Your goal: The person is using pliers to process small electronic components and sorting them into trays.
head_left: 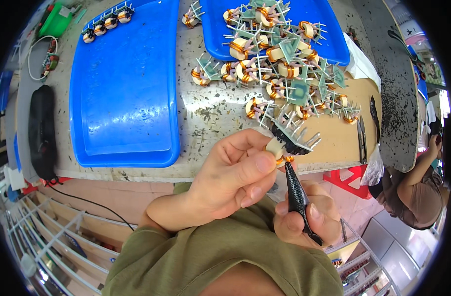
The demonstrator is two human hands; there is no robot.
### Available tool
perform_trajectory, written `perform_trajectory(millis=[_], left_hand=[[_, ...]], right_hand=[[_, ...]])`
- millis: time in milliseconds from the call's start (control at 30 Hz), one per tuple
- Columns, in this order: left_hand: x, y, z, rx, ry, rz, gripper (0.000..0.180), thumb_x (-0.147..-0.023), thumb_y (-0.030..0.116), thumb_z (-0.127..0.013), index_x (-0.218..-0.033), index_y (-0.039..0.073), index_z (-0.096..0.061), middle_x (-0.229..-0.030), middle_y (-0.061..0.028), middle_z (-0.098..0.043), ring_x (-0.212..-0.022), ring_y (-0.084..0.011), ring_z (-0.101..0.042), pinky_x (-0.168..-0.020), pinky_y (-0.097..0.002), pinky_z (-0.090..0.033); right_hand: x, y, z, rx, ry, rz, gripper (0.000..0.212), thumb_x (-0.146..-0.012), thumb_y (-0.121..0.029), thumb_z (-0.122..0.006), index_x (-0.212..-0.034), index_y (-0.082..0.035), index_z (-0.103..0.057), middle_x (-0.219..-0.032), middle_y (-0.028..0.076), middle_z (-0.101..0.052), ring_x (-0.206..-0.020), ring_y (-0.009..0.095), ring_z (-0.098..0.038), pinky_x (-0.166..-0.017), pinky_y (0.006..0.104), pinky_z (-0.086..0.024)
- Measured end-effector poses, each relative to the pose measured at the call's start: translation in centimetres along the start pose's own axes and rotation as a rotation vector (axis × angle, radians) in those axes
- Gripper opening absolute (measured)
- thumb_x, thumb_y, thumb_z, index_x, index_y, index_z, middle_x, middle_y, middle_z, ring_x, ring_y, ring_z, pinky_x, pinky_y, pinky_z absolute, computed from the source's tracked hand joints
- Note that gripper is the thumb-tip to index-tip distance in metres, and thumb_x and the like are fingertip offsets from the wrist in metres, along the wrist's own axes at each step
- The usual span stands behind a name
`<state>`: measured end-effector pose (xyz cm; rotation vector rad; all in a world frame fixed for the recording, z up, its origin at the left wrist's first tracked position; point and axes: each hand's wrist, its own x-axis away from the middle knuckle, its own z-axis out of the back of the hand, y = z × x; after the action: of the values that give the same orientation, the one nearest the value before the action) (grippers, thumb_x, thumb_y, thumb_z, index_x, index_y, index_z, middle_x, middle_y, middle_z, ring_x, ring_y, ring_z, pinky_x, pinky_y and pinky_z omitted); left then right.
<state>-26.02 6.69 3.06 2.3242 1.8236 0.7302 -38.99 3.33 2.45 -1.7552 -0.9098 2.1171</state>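
Observation:
My left hand [230,180] pinches a toroidal coil [275,147] between thumb and fingers, just beyond the table's front edge. The coil is a cream ring with copper windings, joined to a small board with black parts and long metal pins. My right hand [312,214] is closed around black patterned tweezers [297,192]. Their tip points up and meets the copper windings, or lies very close to them. Beyond my hands, many similar coil boards [287,69] are heaped loosely, partly in a blue tray [329,52] and partly on the table and a cardboard sheet.
A larger blue tray [126,108] at left has a short row of coil boards [107,22] at its far end. Snips [361,140] lie on the cardboard [334,143]. A long black object [40,133] lies far left. Another person [418,190] sits at right near a red stool [351,180].

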Motion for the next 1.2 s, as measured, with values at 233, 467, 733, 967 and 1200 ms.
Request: perform_trajectory(millis=[233,467,733,967,1200], left_hand=[[0.15,-0.25,0.54,0.081,0.005,-0.024,0.021,-0.079,0.002,-0.053,-0.099,0.007,-0.051,-0.063,-0.0042,-0.051,-0.044,-0.0081,-0.043,-0.034,-0.0182,-0.030],[0.05,-0.24,0.40,0.091,0.005,-0.021,0.021,-0.079,0.001,-0.053,-0.099,0.007,-0.050,-0.064,-0.0050,-0.052,-0.045,-0.0083,-0.044,-0.035,-0.0184,-0.030],[0.08,-0.22,0.41,0.076,-0.023,-0.013,0.022,-0.079,0.002,-0.053,-0.101,0.007,-0.049,-0.072,-0.0072,-0.054,-0.046,-0.0089,-0.044,-0.035,-0.0185,-0.029],[0.11,0.15,-0.26,-0.115,0.081,0.003,0.060,-0.068,0.036,-0.068,-0.108,-0.001,-0.043,-0.087,-0.0159,-0.060,-0.040,-0.0015,-0.039,-0.036,-0.0127,-0.030],[0.22,0.18,-0.30,-0.135,0.100,-0.018,0.058,-0.068,0.036,-0.068,-0.105,-0.001,-0.044,-0.087,-0.0172,-0.060,-0.039,-0.0016,-0.040,-0.034,-0.0129,-0.030]], right_hand=[[-0.02,-0.15,-0.29,0.009,0.007,-0.032,0.038,-0.065,0.001,-0.068,-0.095,0.005,-0.045,-0.063,0.010,-0.052,-0.043,0.017,-0.050,-0.031,0.0246,-0.037],[-0.25,-0.10,-0.21,0.003,0.017,-0.036,0.036,-0.065,0.002,-0.068,-0.093,0.004,-0.046,-0.060,0.010,-0.052,-0.042,0.017,-0.049,-0.032,0.0247,-0.037],[-0.09,-0.12,-0.05,0.055,0.037,-0.044,0.035,-0.065,0.001,-0.068,-0.092,0.004,-0.045,-0.063,0.010,-0.052,-0.043,0.017,-0.050,-0.032,0.0244,-0.037],[-0.09,-0.52,0.30,0.049,-0.066,-0.083,0.033,-0.066,0.003,-0.066,-0.090,0.004,-0.045,-0.064,0.011,-0.052,-0.043,0.017,-0.050,-0.032,0.0247,-0.037],[0.15,-0.25,-0.11,0.049,0.044,-0.044,0.033,-0.064,0.005,-0.066,-0.090,0.004,-0.046,-0.064,0.010,-0.052,-0.042,0.017,-0.048,-0.032,0.0246,-0.037]])
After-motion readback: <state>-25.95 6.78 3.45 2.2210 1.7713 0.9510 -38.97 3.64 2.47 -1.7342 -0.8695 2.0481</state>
